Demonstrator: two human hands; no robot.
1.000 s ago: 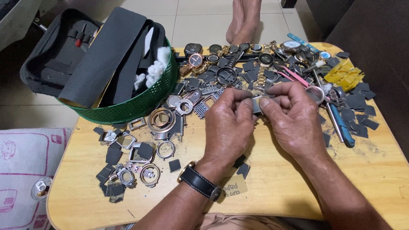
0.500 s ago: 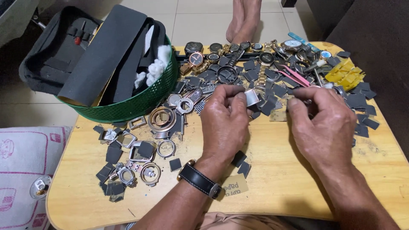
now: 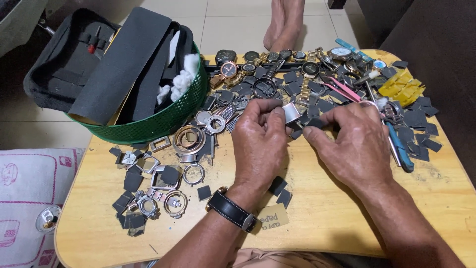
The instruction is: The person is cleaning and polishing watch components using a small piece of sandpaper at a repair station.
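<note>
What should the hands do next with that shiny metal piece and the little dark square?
Probably bring the dark square over to the metal piece and rub it. The left hand pinches the piece up off the table, and the right hand pinches the square just beside it, not clearly touching.

The basket [image 3: 163, 124] stood on the table [image 3: 322, 223], and everything else lay relative to it: watch cases [image 3: 188, 139] just before it, wristwatches [image 3: 258, 62] to its right, the hands farther right, a pouch [image 3: 59, 64] behind-left.
</note>
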